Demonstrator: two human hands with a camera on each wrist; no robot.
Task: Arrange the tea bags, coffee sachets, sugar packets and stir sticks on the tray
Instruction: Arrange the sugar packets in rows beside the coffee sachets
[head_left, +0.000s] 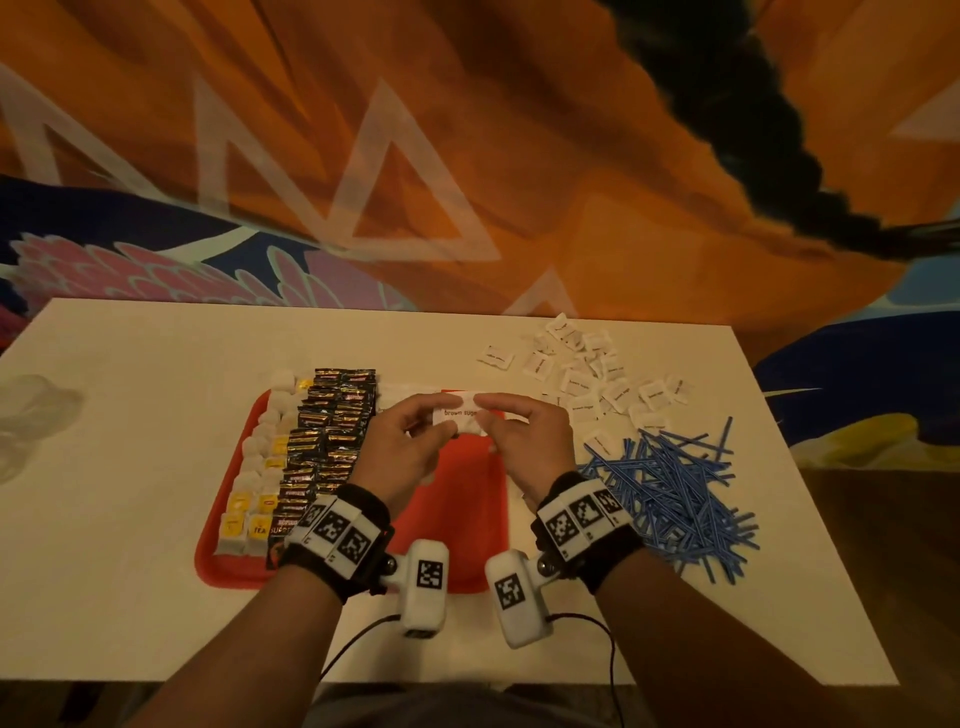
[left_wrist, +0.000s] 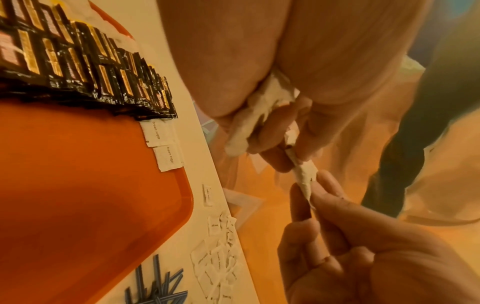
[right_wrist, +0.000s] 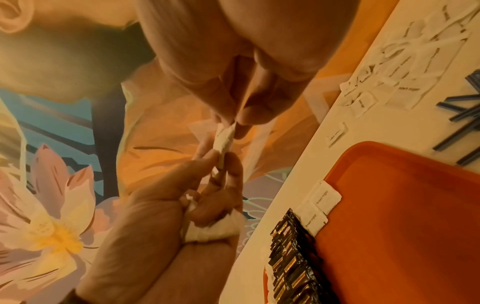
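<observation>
We pinch one brown sugar packet (head_left: 464, 413) between left hand (head_left: 410, 451) and right hand (head_left: 524, 441) above the red tray (head_left: 467, 519); left palm also grips more packets (left_wrist: 255, 115).

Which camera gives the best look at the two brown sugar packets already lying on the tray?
Left wrist: the two placed packets lie unobstructed, lettering legible, at the tray edge. The right wrist view shows them smaller. In the head view, hands mostly hide them.

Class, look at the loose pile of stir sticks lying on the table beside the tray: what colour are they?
The stir sticks are blue, clearest in the head view.
</observation>
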